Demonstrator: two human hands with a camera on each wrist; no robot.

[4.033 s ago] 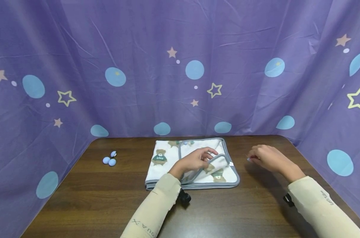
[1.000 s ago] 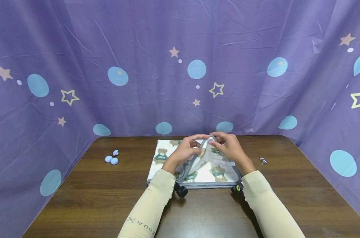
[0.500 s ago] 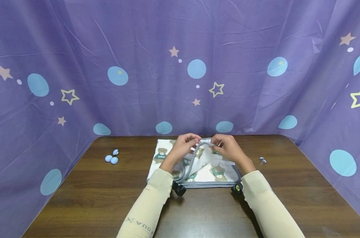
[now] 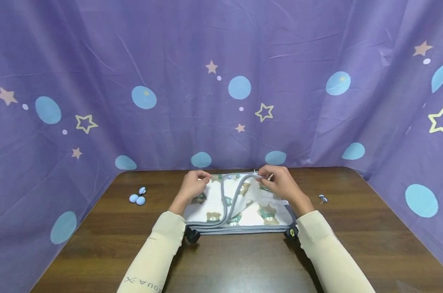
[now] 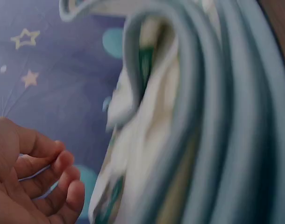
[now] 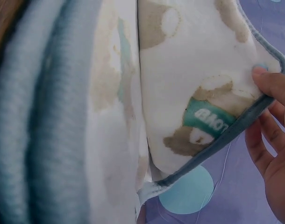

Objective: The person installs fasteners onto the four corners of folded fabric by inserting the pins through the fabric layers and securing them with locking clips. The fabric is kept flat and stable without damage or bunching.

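Observation:
A folded white blanket [image 4: 214, 199] with teddy bear prints and grey-blue edging lies at the back middle of the table. My right hand [image 4: 281, 184] pinches a raised corner of its top layer, thumb on the printed face and fingers behind. In the right wrist view, a small blue round piece [image 6: 260, 69] shows at the thumb tip on that corner. A thin white point [image 4: 255, 171] sticks up beside these fingers. My left hand [image 4: 193, 187] hovers over the blanket's left side; its fingers [image 5: 63, 161] are loosely curled, apart from the cloth, with nothing visible between them.
Several blue round caps [image 4: 137, 198] sit together on the brown wooden table [image 4: 97, 244] at left. Small pins [image 4: 322, 199] with pale round heads and thin stems lie to the right of the blanket. A purple curtain [image 4: 192, 89] surrounds the back and sides.
My right hand came from the right side, leaving the pins on the table, and took the blanket corner. The left hand let go of the cloth and moved left.

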